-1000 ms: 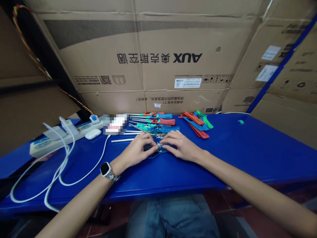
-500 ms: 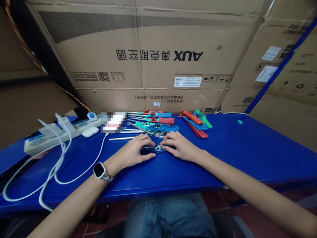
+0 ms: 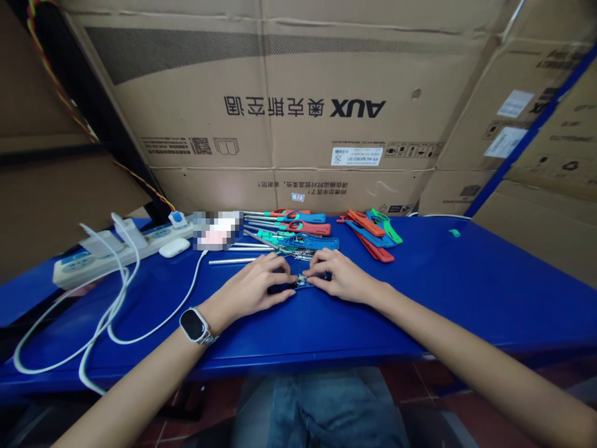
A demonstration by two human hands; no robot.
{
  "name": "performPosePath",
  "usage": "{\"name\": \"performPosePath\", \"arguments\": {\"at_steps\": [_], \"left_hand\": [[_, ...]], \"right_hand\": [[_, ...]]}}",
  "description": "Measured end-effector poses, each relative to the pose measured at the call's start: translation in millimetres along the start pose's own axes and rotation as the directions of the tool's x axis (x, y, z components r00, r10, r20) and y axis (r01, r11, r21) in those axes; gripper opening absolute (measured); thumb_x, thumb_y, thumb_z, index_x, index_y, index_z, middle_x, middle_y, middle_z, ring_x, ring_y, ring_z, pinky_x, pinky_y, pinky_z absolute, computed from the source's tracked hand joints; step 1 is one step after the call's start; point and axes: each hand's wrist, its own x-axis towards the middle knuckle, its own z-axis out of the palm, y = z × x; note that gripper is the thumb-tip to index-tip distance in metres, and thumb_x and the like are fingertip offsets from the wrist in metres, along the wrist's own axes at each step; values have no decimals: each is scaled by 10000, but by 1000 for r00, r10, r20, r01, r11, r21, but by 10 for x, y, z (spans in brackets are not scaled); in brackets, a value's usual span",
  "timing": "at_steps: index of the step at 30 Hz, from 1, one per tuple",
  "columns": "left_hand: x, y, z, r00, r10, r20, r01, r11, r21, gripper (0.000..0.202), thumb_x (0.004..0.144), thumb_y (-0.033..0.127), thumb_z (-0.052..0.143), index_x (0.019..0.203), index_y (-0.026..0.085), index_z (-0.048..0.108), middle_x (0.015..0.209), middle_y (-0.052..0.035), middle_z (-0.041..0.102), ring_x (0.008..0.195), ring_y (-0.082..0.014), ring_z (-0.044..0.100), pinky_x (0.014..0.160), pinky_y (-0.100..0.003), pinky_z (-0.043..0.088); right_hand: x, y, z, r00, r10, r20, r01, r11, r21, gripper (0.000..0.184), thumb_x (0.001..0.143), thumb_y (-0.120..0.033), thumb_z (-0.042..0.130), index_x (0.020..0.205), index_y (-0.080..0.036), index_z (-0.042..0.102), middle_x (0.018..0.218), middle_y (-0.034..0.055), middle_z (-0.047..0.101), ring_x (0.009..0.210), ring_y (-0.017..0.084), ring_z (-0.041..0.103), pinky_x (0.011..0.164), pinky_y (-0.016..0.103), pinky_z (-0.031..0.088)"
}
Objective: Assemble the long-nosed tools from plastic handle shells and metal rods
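Note:
My left hand and my right hand rest on the blue table, fingertips meeting over a blue lighter shell that lies flat between them. Both hands pinch a small metal and wire part at the shell's middle. A smartwatch is on my left wrist. Just behind my hands lie several long-nosed lighters in blue, red and green with metal tubes, and a loose metal tube.
A pile of red, blue and green lighter shells lies at the back right. A power strip with white cables, an earbud case and a blurred box are at the left. Cardboard boxes wall the table's back.
Both hands stay on the shell; the fingertips have shifted slightly around the small part. The view wobbled a little.

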Motion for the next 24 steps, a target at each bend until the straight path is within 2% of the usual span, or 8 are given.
{"name": "performPosePath", "arguments": {"at_steps": [6, 15, 20, 24], "left_hand": [[11, 4, 24, 999, 32, 4, -32, 999, 28, 273, 979, 352, 519, 1135, 218, 700, 1078, -78, 616, 990, -224, 568, 932, -388, 451], [17, 46, 10, 1000, 8, -4, -9, 998, -67, 243, 968, 331, 534, 1109, 210, 691, 1094, -71, 631, 1008, -217, 586, 1009, -405, 432], [14, 20, -59, 995, -97, -36, 89, 980, -176, 235, 915, 317, 590, 1110, 201, 652, 1115, -67, 643, 1060, -224, 588, 983, -375, 458], [-58, -114, -90, 974, -225, -2, 218, 948, -231, 208, 898, 284, 579, 1061, 194, 673, 1022, -61, 683, 934, -204, 626, 838, -324, 511]], "right_hand": [[45, -34, -56, 997, 49, 60, -48, 999, -20, 159, 903, -248, 647, 1000, -202, 764, 989, 56, 676, 921, 194, 616, 794, 328, 410], [86, -64, -128, 990, 74, 118, -69, 997, -47, 138, 897, -236, 641, 946, -211, 767, 968, 47, 682, 847, 172, 628, 720, 287, 390], [112, -95, -167, 987, 75, 142, -65, 995, -77, 132, 893, -241, 645, 909, -227, 775, 952, 41, 689, 843, 177, 632, 691, 287, 375], [120, -85, -187, 985, 76, 155, -64, 995, -76, 132, 874, -232, 661, 933, -238, 779, 945, 40, 700, 855, 186, 637, 712, 297, 391]]}}
